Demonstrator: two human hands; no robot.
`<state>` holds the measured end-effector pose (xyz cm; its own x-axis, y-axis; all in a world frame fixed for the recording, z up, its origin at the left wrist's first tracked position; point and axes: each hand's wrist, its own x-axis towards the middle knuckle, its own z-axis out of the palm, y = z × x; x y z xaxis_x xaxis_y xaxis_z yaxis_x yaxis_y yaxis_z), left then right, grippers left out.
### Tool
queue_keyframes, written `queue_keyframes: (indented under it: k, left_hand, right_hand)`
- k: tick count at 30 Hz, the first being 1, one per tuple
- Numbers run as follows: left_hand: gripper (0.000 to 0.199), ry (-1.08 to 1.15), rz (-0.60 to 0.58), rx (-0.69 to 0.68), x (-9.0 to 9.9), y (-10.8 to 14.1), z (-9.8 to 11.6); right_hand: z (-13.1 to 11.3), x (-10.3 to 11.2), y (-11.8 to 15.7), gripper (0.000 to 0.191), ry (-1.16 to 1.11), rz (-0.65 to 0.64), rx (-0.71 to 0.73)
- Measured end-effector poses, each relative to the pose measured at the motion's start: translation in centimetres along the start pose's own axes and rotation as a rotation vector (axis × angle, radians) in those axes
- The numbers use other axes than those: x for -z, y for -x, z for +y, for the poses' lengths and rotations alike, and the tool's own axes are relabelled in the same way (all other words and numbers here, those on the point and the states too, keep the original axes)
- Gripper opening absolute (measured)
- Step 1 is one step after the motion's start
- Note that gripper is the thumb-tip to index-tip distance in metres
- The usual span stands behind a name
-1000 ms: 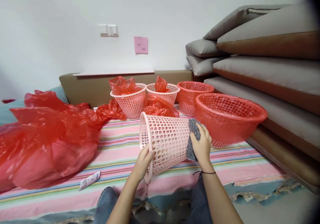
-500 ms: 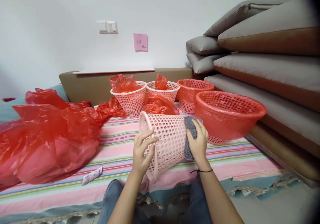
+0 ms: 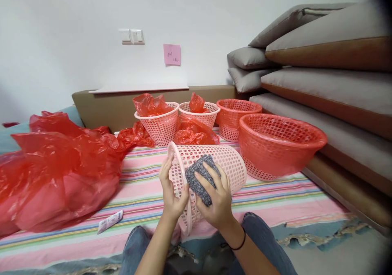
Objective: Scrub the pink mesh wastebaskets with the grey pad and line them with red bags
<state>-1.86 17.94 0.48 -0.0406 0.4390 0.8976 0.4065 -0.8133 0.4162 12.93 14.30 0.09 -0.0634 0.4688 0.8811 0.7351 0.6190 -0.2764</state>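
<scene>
A light pink perforated plastic basket (image 3: 229, 164) lies on its side, its mouth turned to the left. At the rim, my left hand (image 3: 172, 193) holds it, thumb against the edge and fingers at the opening. My right hand (image 3: 217, 197) has its fingers over a grey speckled scrubbing pad (image 3: 200, 179) and presses it on the basket's side, close to the rim. The palm side of this hand is hidden.
Two pink baskets (image 3: 161, 130) holding red bags, and two red-bag-covered baskets (image 3: 275, 152), stand behind. Large red plastic bags (image 3: 61, 181) lie left on the striped cloth (image 3: 137, 193), near a small white packet (image 3: 110, 221). Grey-brown cushions (image 3: 330, 91) are piled right.
My right hand has slid the grey pad left along the basket, from its base end to near the rim. My left hand has shifted slightly on the rim.
</scene>
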Motion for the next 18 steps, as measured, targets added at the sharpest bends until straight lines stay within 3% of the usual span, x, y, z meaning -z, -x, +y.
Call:
queue_keyframes:
  k: [4,7,9,14,18]
  left_hand:
    - [0.051,-0.014,-0.222,-0.023,0.6,-0.8,-0.5]
    - [0.041,-0.058,-0.229,-0.094,0.9,-1.2,-0.6]
    - [0.034,-0.090,-0.238,-0.154,0.9,-1.4,-0.3]
    - [0.018,-0.117,-0.221,-0.244,0.9,-1.1,2.3]
    - [0.008,-0.089,-0.249,-0.232,0.8,0.1,4.7]
  right_hand:
    - [0.0,0.2,0.1,0.052,0.016,-0.018,0.017]
    - [1.6,0.6,-0.3,0.051,0.035,-0.061,-0.051]
    - [3.8,0.8,-0.6,0.049,0.052,-0.052,-0.179]
    - [10.4,1.5,-0.1,0.046,0.069,0.161,-0.549]
    - [12.2,2.1,0.8,0.050,0.076,0.222,-0.615]
